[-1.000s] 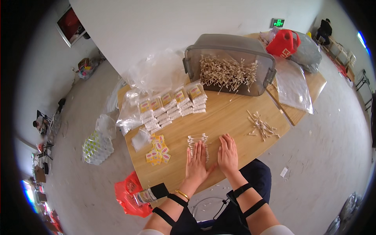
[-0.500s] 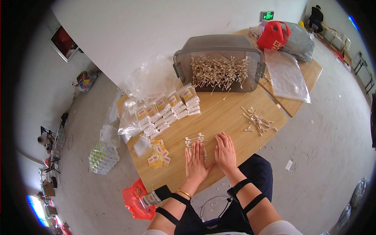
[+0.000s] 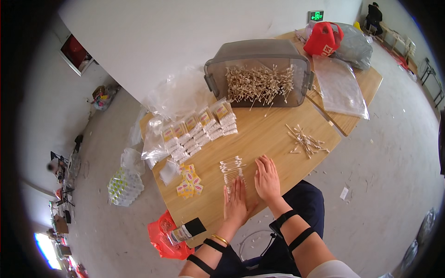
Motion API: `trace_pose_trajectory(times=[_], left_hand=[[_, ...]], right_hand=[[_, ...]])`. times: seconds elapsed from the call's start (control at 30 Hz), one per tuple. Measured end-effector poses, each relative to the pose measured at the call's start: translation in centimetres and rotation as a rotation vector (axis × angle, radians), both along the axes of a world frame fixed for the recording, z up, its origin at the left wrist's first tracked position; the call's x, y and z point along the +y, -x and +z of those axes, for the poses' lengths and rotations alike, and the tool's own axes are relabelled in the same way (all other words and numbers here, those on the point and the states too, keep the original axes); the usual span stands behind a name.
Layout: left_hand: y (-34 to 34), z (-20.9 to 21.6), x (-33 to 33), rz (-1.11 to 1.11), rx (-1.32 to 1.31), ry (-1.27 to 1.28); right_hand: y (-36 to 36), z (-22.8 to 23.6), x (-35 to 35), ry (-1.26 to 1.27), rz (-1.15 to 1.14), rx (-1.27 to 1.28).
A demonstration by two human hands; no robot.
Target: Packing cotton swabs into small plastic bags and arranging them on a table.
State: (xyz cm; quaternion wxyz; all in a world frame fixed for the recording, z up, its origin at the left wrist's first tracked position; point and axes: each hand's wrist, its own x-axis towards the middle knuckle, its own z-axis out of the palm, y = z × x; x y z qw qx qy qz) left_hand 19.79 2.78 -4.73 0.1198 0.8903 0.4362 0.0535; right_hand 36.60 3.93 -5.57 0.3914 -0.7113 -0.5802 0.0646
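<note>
A row of cotton swabs [image 3: 232,167] lies side by side on the wooden table in front of me. My left hand [image 3: 236,204] rests flat over the near end of this row, fingers stretched out and covering some swabs. To its right, my right hand [image 3: 267,180] lies on the tabletop with straight fingers, holding nothing. A loose heap of cotton swabs [image 3: 306,142] is scattered farther right. Left of the row are small yellow-and-white cards [image 3: 188,181] and a few clear little bags [image 3: 169,172]. Stacked packs of swabs [image 3: 199,126] stand behind them.
A grey plastic bin [image 3: 259,51] tipped on its side holds many swabs at the back. Clear plastic bags [image 3: 176,95] lie left of it; a red bag [image 3: 323,40] and a flat clear bag [image 3: 340,88] lie right. A red plastic bag [image 3: 162,238] hangs at the near left edge.
My left hand has slid back toward me along the row, uncovering more swabs. My right hand stays nearly where it was.
</note>
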Motion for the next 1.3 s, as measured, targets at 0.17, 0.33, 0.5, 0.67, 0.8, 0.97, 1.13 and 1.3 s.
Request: trace_pose_trajectory(times=[0.17, 0.33, 0.5, 0.67, 0.8, 0.97, 1.13, 1.3], left_hand=[[0.0, 0.0, -0.8, -0.010, 0.047, -0.010], [0.1, -0.6, -1.3, -0.004, -0.024, 0.023], [0.5, -0.4, -0.6, 0.027, 0.007, -0.028], [1.0, -0.9, 0.1, 0.015, 0.037, -0.058], [1.3, -0.6, 0.7, -0.012, 0.008, -0.024], [1.4, -0.3, 2.2, -0.029, 0.098, -0.133], [1.3, -0.9, 2.3, -0.017, 0.024, -0.085], [1.2, -0.4, 1.4, 0.000, 0.015, -0.073]], right_hand=[[0.0, 0.3, -0.1, 0.019, -0.002, -0.002], [0.1, 0.5, 0.1, 0.018, 0.008, -0.005], [-0.2, 0.3, 0.1, 0.021, 0.011, -0.007], [0.0, 0.5, 0.1, 0.018, 0.010, -0.012], [0.0, 0.5, -0.1, 0.024, 0.004, -0.020], [-0.1, 0.3, -0.2, 0.021, 0.005, -0.028], [0.0, 0.4, 0.0, 0.008, 0.008, -0.042], [0.0, 0.4, 0.0, 0.013, 0.006, -0.041]])
